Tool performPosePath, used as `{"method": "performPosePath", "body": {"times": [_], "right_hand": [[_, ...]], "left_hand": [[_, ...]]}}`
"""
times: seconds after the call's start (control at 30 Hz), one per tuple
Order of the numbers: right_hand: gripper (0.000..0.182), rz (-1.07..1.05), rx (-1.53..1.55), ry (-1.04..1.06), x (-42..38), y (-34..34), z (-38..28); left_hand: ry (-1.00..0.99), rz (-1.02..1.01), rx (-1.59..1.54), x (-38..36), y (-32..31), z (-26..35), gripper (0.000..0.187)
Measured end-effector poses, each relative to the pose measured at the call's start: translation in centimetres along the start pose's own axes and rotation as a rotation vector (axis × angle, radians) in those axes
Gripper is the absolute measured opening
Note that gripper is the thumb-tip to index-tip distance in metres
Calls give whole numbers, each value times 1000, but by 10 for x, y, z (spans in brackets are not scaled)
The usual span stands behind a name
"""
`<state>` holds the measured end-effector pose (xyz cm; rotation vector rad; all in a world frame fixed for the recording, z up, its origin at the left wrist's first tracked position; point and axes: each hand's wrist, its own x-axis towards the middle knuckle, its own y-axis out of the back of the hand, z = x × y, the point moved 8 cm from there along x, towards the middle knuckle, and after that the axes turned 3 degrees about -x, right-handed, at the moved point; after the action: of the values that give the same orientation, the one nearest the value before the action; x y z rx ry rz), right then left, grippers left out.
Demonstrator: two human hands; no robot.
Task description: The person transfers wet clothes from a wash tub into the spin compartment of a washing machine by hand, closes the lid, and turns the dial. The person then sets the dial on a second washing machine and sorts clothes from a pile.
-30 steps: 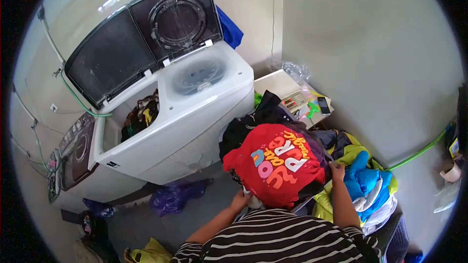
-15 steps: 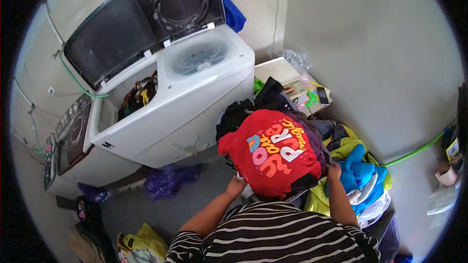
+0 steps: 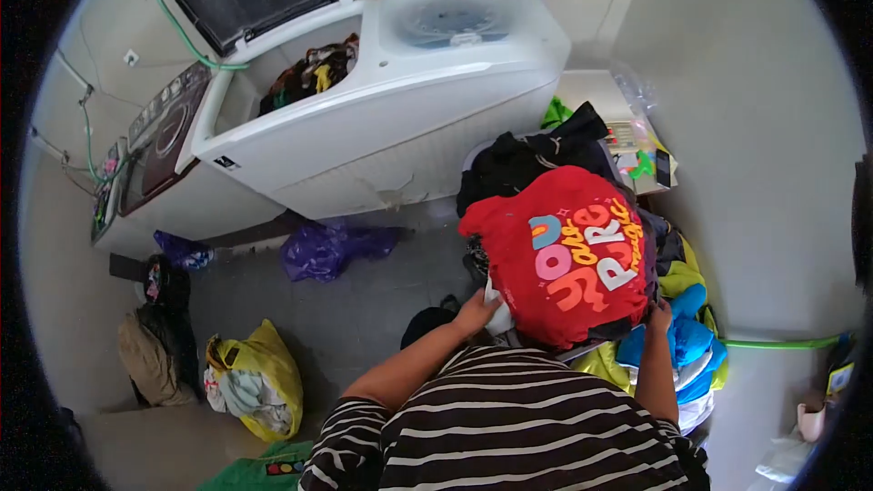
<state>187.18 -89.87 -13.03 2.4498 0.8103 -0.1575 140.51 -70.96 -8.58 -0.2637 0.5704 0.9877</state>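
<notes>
A heaped laundry basket [image 3: 582, 353] is in front of my body, most of its wall hidden by clothes. On top lies a red shirt [image 3: 509, 218] with colourful lettering, and black garments [image 3: 518, 168] are bunched at the far side. My left hand [image 3: 478, 313] is closed at the basket's near left edge, beside a bit of white cloth. At the right edge my right hand [image 3: 660, 315] is curled round the rim. The fingertips of both hands are partly hidden.
A twin-tub washing machine [image 3: 409, 109] with raised lids holds dark clothes [image 3: 314, 73]. A blue and lime clothes pile [image 3: 687, 345] sits at right. On the floor are a purple plastic bag [image 3: 327, 245] and a yellow bag of laundry [image 3: 282, 382]. A small table [image 3: 591, 91] stands behind the basket.
My view has turned, so the washer and basket sit further right and the washer higher in the picture. More floor shows at left. Both hands keep their hold on the basket.
</notes>
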Motion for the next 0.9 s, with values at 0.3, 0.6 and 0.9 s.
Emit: {"method": "performPosePath", "body": {"times": [0.3,0.6,0.9], "right_hand": [[25,-14,-2,109,-36,-40,-121],[22,4,19,237,-61,-27,-224],[19,-64,216,438,-44,-116,-364]], "left_hand": [[-98,-743,-87,11,-35,-40,56],[-101,-767,539,59,57,-123,75],[-94,14,260,69,315,-161,52]]}}
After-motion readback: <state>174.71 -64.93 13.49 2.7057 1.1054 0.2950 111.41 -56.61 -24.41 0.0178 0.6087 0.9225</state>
